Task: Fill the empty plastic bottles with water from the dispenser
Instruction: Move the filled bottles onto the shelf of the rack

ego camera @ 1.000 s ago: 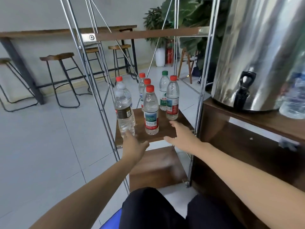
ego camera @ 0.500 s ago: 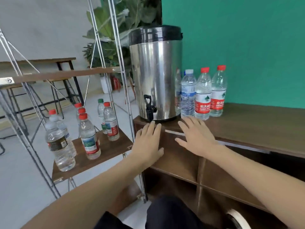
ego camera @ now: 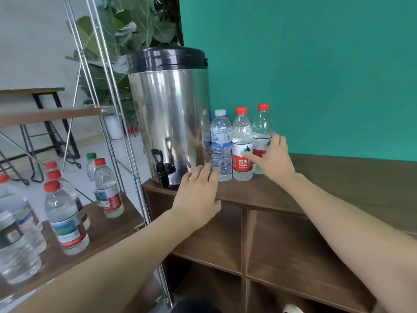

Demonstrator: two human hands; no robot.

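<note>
Nearest, two bare forearms reach forward over a dark wood-grain cabinet [ego camera: 338, 199] with open square compartments below its top. The left hand [ego camera: 198, 195] hovers palm down at the cabinet's front edge, fingers straight and together, tips near the foot of a white-capped bottle [ego camera: 220, 145] with a blue label; it holds nothing. The right hand [ego camera: 270, 159] is farther in, its fingers and thumb spread and loosely curved towards a red-capped bottle [ego camera: 242, 145] with a red and white label, the thumb lying against that label; whether it grips the bottle I cannot tell. Just behind this hand stands another red-capped bottle [ego camera: 261, 125], and all three clear ribbed plastic bottles stand upright in a row near the cabinet's back edge, looking empty. Beside them, at the cabinet's left corner, sits the dispenser [ego camera: 169, 123], a tall shiny steel cylinder with a black lid and a black tap [ego camera: 161, 166] low on its front. To the left, on a lower wooden shelf [ego camera: 108, 229] of a thin metal rack, stand more capped clear bottles [ego camera: 65, 220] holding water. A leafy plant [ego camera: 126, 30] rises behind the dispenser against the flat teal wall [ego camera: 316, 64].
</note>
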